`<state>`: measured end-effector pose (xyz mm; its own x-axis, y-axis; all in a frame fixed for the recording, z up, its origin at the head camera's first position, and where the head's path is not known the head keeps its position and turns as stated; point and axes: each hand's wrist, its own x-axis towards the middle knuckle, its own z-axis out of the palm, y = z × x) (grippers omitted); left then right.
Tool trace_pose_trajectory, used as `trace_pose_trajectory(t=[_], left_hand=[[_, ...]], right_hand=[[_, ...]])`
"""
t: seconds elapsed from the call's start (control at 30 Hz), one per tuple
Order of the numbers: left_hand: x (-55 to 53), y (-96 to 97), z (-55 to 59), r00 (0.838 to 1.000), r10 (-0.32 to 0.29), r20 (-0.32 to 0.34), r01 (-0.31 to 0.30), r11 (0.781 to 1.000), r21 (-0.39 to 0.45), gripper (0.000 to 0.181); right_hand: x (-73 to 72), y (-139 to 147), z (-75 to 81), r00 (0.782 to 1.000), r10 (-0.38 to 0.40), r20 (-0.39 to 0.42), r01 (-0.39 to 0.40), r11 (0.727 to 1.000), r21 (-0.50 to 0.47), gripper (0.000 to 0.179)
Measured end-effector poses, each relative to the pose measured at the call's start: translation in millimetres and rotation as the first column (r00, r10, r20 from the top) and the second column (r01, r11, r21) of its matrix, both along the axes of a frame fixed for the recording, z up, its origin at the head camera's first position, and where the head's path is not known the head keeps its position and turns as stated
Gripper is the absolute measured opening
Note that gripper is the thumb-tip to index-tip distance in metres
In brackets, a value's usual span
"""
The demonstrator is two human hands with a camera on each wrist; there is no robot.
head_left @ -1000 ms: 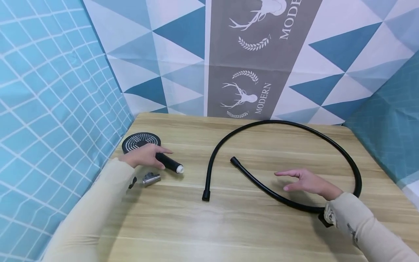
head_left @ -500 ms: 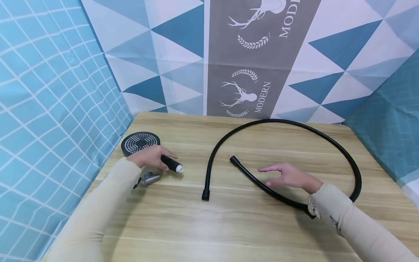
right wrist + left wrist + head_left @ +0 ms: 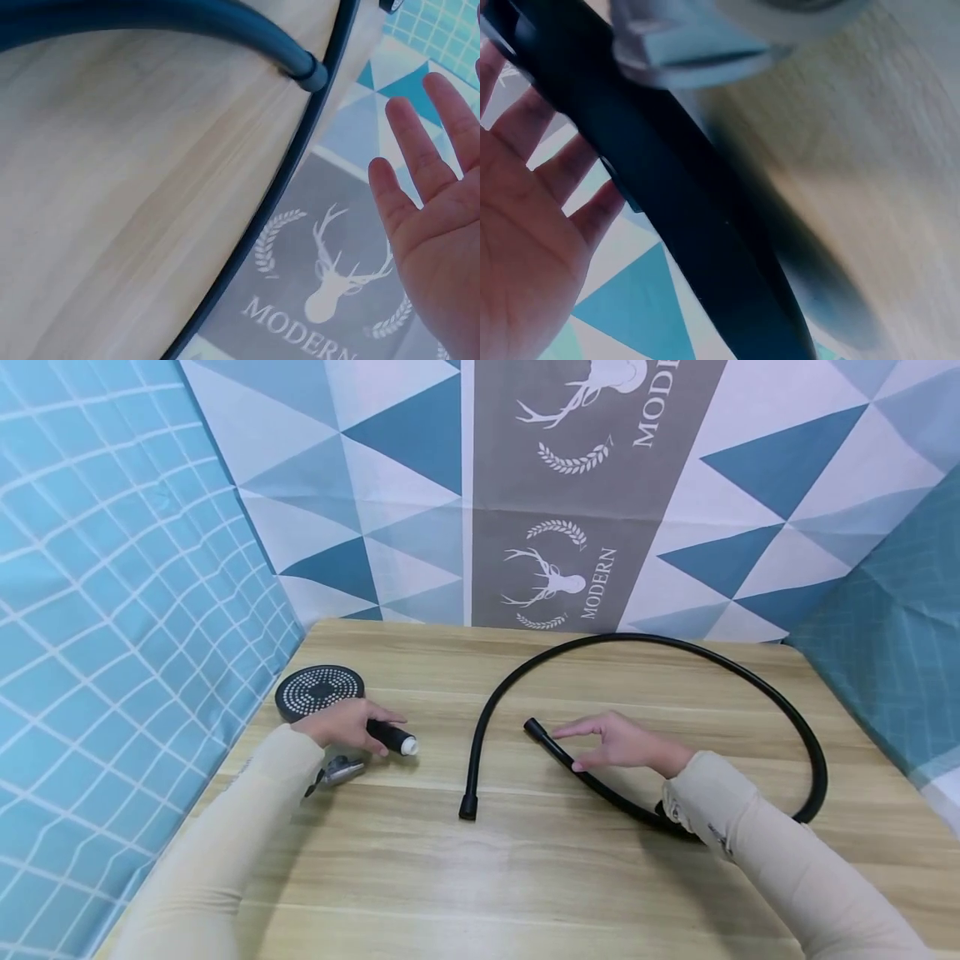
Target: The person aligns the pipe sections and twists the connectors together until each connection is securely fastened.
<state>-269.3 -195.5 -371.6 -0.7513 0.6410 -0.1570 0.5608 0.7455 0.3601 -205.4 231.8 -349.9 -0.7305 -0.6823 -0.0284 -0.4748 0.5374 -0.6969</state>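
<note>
At the left of the table, my left hand grips the handle of a black shower head, thumb on the near side and index finger on the far side. The left wrist view shows this handle running past my fingers. My right hand reaches over a black shower hose just behind one end, with thumb and index finger spread either side of it. In the right wrist view, the hose passes beside my open palm and extended fingers. The other hose end points toward the front.
A small silver metal fitting lies just in front of the shower head, near my left wrist. The hose makes a wide loop across the right of the wooden table. Patterned cloth hangs behind, with blue tiled cloth on the left.
My right hand has moved left and away from me along the hose to its end. My left hand has slid along the shower head handle and closed around it; the shower head has barely moved.
</note>
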Motion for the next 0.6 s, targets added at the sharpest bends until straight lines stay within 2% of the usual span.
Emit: trace_pose_trajectory(t=[0.17, 0.27, 0.47, 0.6], left_hand=[[-2.1, -1.5, -5.0, 1.000, 0.000, 0.030, -0.001, 1.000, 0.012, 0.053], [-3.3, 0.9, -5.5, 0.998, -0.002, 0.056, 0.001, 1.000, 0.020, 0.048], [-5.1, 6.5, -3.9, 0.996, -0.035, 0.081, 0.031, 0.998, 0.055, 0.041], [-5.7, 11.3, -4.5, 0.992, -0.066, 0.110, 0.057, 0.994, 0.088, 0.039]], right_hand=[[-6.0, -17.7, 4.1, 0.999, 0.046, -0.005, -0.046, 0.998, 0.039, 0.047], [-6.8, -26.2, 3.1, 0.994, 0.101, -0.046, -0.099, 0.994, 0.044, 0.046], [-4.1, -42.0, 1.0, 0.971, 0.189, -0.147, -0.184, 0.982, 0.052, 0.045], [-1.7, -54.4, -1.2, 0.953, 0.249, -0.174, -0.236, 0.967, 0.091, 0.046]])
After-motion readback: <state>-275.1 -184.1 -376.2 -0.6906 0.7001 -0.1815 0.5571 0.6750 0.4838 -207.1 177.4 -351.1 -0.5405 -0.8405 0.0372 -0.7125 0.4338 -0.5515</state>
